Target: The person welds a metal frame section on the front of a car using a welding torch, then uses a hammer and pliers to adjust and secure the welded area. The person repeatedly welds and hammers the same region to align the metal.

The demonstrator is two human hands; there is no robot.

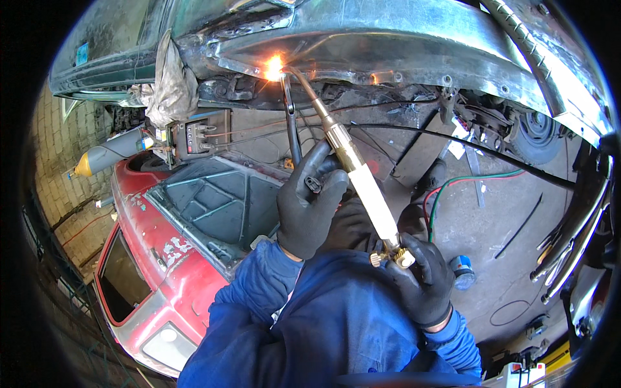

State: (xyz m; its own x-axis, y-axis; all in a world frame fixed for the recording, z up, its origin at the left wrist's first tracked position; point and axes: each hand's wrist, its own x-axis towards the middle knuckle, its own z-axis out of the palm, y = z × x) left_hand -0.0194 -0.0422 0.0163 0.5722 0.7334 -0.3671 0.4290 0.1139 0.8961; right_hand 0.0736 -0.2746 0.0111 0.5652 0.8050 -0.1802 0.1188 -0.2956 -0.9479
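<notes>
My left hand [305,210], in a black glove, is closed around dark-handled pliers [292,132]. Their jaws reach up to the lower edge of a bare metal car panel [388,45]. A gas welding torch [374,200] with a white grip and brass fittings slants across in front of me. My right hand [427,281], gloved too, grips its lower end by the brass valve knobs [404,257]. The torch's copper tip is by the panel edge, where a bright orange glow [274,66] with sparks hides the metal. The left fingers lie close to the torch's neck; contact is unclear.
A grey rag [171,84] hangs from the car body. Below stand a machine with terminals [197,137] and a grey-yellow gas cylinder [107,155]. A red car [174,252] is at left. Red and green hoses [446,184] and a blue can [462,271] are at right.
</notes>
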